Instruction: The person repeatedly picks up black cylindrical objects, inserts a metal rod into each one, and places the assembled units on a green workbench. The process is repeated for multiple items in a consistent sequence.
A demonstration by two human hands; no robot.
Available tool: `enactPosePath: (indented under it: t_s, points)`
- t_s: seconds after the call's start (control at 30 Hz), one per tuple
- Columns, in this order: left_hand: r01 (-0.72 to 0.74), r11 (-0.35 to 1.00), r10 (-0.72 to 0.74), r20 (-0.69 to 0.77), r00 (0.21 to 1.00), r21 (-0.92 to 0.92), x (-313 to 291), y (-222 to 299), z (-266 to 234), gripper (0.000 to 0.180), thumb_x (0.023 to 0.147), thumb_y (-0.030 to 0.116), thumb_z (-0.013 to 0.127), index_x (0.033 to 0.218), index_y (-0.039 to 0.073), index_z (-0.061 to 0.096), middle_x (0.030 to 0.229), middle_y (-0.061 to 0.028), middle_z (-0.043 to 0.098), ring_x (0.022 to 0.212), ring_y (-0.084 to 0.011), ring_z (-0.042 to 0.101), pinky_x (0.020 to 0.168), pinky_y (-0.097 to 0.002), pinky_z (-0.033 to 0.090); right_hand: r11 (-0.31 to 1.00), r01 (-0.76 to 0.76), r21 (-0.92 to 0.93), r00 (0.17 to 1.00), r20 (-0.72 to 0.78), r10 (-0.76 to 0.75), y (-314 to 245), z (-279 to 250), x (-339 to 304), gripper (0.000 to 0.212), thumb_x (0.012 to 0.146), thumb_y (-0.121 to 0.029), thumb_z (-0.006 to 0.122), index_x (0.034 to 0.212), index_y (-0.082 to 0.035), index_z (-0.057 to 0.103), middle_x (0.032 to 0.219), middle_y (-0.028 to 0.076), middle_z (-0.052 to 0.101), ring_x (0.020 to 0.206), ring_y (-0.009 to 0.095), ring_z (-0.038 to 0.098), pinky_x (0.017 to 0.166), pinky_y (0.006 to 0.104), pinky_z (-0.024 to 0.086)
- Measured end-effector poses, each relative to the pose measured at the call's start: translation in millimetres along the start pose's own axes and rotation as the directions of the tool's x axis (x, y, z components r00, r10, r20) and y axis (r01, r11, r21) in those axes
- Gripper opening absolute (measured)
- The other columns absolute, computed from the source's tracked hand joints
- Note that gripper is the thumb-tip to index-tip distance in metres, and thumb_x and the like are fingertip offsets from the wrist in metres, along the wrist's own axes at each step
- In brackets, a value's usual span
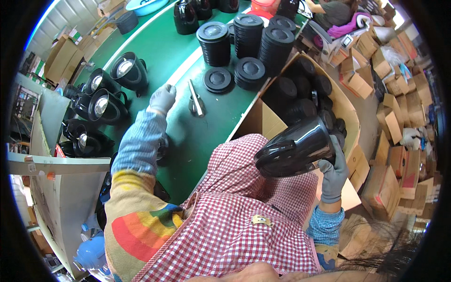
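My right hand (334, 174), in a grey glove, grips a glossy black kettle body (296, 148) by its wide end. The kettle body lies tilted on its side above my lap, its narrower end toward the left. My left hand (163, 98), gloved too, is closed above the green table (181, 145); whatever its fingers may hold is hidden. Just right of that hand, a silver rod-like tool (195, 98) rests on the table. Black kettle bodies with shiny metal discs inside (129, 71) lie to the left of my left hand.
Stacks of round black lids (248, 35) stand toward the far side of the table. At my right, an open cardboard box (345, 89) holds several black parts. Flattened and open cartons (385, 176) fill the floor beyond. Another person (331, 14) sits at the far right.
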State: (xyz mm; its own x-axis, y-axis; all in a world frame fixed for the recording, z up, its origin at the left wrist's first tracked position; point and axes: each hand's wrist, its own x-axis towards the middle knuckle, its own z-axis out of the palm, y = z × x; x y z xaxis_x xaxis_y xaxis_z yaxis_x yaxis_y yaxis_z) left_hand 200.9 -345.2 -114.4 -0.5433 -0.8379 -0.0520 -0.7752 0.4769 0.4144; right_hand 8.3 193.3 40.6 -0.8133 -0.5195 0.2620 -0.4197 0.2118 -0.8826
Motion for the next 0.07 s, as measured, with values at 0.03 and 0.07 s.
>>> enactPosePath:
  t_s: [0.03, 0.07]
  points:
    - [-0.041, 0.991, 0.04, -0.005, 0.999, -0.124, -24, 20, -19, 0.046, 0.098, 0.043, 0.057, 0.127, 0.009, 0.066, 0.096, -0.0167, 0.076, 0.09, -0.0353, 0.073, 0.085, -0.0462, 0.055, 0.991, 0.108, -0.079, 0.994, -0.009, -0.109, -4, 6, 4, 0.091, 0.075, -0.055, 0.077, 0.143, 0.0, 0.055, 0.14, 0.015, 0.062, 0.129, 0.028, 0.059, 0.107, 0.038, 0.049]
    - [-0.025, 0.992, 0.021, -0.037, 0.999, -0.12, -23, 13, -33, 0.046, 0.098, 0.043, 0.057, 0.127, 0.009, 0.066, 0.096, -0.0167, 0.076, 0.09, -0.0353, 0.073, 0.085, -0.0462, 0.055, 0.964, 0.228, -0.136, 0.973, 0.008, -0.229, -10, 16, 12, 0.09, 0.076, -0.055, 0.077, 0.144, 0.0, 0.055, 0.14, 0.015, 0.062, 0.13, 0.03, 0.059, 0.107, 0.0387, 0.049]
